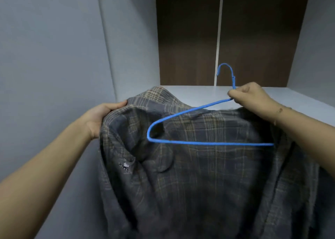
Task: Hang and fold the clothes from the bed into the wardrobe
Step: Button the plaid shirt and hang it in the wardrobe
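blue wire hanger going into a grey checked shirt, held up before the wardrobe.
right hand pinches the hanger's neck to steer it; left hand grips the shirt's shoulder, likely keeping the cloth open for the hanger's free end.

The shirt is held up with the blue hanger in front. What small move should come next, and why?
Probably slide the hanger's left end into the shirt's shoulder, which the left hand holds up. The right hand grips the hanger at its neck, and the frame appears to lie outside the cloth.
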Demonstrator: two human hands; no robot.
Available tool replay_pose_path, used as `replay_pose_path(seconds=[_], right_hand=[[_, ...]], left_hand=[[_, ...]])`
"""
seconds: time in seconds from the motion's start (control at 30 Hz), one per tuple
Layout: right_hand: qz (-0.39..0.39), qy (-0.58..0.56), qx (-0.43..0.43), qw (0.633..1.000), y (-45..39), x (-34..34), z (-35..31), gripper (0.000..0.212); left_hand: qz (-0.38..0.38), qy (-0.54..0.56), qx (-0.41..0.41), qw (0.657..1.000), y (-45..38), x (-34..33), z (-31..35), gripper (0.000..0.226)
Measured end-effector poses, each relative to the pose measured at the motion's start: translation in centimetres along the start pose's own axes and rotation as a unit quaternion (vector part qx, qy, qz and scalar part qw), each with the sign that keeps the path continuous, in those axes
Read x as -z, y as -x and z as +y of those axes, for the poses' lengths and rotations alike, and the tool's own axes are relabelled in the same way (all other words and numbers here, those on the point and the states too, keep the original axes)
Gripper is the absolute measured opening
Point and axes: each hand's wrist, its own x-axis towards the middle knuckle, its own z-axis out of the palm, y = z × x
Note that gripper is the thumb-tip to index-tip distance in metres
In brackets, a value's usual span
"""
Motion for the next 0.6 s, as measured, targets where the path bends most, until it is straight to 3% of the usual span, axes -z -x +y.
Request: replay_pose_path(seconds=[0.1,0.33,0.4,0.5,0.6], right_hand=[[0.019,-0.147,-0.041,0.988,2.5,0.8,-1.3,0.046],[0.076,-0.326,-0.083,0.939,8.1,-1.0,-7.0,0.038],[0.05,-0.335,-0.107,0.935,9.6,-2.0,-9.3,0.033],[-0.048,-0.296,-0.149,0.942,13.2,-4.7,-10.9,0.032],[-0.091,-0.175,-0.149,0.969,18.6,-8.9,-9.6,0.05]], left_hand=[[0.028,0.025,-0.014,0.999,3.8,-0.6,-1.7,0.03],[0.034,0.037,-0.018,0.999,10.0,-4.7,-5.4,0.036],[0.061,0.002,0.004,0.998,11.0,-5.4,-7.2,0.036],[0.091,-0.056,0.04,0.993,11.9,-6.0,-10.6,0.033],[0.099,-0.018,0.027,0.995,12.1,-5.7,-13.7,0.021]])
